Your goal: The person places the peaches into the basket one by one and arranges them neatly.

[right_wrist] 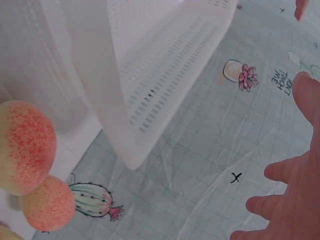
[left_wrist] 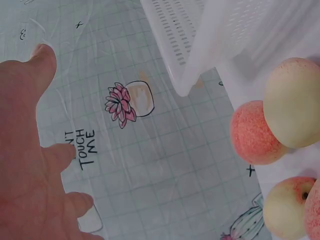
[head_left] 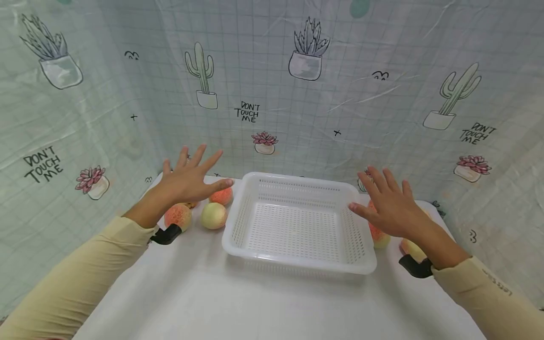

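My left hand point(head_left: 187, 182) hovers with fingers spread above several peaches at the basket's left, holding nothing. Beneath it are a pale yellow peach point(head_left: 214, 216), a reddish peach point(head_left: 178, 216) and another red one point(head_left: 222, 194), partly covered by the thumb. A white perforated plastic basket point(head_left: 297, 265) stands between the hands with nothing inside. Over its right side, my right hand point(head_left: 391, 210) is also spread and holds nothing. Partly hidden below that hand are a red-and-yellow peach point(head_left: 380, 237) and a yellowish peach point(head_left: 412, 249). The right wrist view shows a smaller orange peach point(right_wrist: 48, 202).
A white table point(head_left: 272, 307) carries the basket and peaches. Behind it and along both sides hangs a pale green checked curtain point(head_left: 272, 61) with cactus and succulent prints, close to the table's back edge.
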Tool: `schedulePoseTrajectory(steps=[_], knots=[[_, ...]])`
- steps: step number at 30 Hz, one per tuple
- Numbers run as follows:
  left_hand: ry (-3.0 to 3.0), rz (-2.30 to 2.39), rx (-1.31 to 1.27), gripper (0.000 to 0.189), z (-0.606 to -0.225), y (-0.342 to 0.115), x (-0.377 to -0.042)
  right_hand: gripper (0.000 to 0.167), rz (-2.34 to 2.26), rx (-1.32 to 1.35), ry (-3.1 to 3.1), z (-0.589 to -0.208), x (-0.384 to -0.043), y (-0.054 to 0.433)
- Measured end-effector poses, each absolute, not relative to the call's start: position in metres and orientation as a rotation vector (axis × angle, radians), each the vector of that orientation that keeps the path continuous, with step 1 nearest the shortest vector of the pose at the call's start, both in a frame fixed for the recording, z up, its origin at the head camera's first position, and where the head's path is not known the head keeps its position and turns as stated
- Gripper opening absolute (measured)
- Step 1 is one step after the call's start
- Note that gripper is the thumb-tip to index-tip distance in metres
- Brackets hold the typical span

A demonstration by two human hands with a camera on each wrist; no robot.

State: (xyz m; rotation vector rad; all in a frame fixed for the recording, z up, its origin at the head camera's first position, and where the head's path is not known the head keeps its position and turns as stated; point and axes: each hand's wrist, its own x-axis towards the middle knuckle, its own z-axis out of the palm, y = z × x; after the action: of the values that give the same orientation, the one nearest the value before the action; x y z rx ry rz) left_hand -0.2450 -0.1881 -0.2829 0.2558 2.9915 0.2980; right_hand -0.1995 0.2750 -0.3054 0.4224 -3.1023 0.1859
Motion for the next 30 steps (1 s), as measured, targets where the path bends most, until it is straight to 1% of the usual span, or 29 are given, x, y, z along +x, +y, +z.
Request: schedulePoseTrajectory(steps=[17,30], knots=[[2.981,0.285,0.245,0.102,-0.292,-0.202,-0.246,0.098,0.243,0.383,-3.113,-0.311,-0.195,0.284],[2.968,0.306,0.232,0.107,-0.294,-0.211,-0.242,0.1,0.246,0.353,-3.134,-0.314,-0.192,0.292]])
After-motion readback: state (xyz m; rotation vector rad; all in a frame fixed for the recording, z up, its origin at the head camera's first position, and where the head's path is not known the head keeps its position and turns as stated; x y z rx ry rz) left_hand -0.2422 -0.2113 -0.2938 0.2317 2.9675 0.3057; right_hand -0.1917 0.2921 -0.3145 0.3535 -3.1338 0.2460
